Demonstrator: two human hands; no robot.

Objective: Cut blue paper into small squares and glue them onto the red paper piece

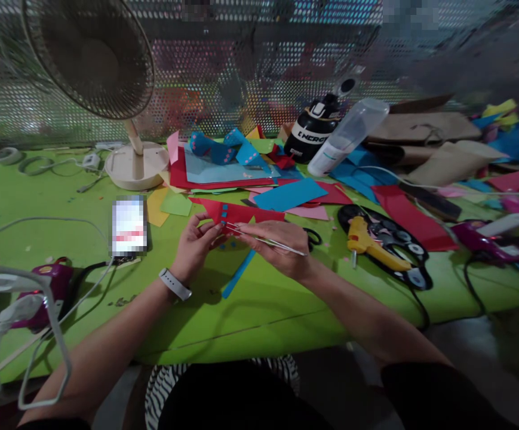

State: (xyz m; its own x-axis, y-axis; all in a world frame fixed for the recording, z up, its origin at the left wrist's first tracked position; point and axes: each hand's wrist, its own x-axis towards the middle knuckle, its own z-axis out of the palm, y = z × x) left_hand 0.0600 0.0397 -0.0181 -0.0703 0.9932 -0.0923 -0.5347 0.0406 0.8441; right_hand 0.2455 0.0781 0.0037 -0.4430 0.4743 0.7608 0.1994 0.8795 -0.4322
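My left hand [197, 243] pinches the lower edge of a red paper piece [209, 207], held up over the green table. Small blue squares [224, 208] sit in a column on the red paper. In my right hand [281, 242] is a pair of tweezers [281, 244], its tips pointing left at the lowest blue square beside my left fingertips. Whether the tips grip that square I cannot tell. A narrow blue paper strip [238, 276] lies below my hands. The black handle of what look like scissors [313, 237] shows just right of my right hand.
A yellow glue gun [371, 243] rests on a black holder at right. Behind are paper sheets [223, 170], a black bottle [312, 134] and a clear bottle [349, 134]. At left stand a fan [136, 164], a phone [128, 226] and a purple power strip [46, 292] with cables.
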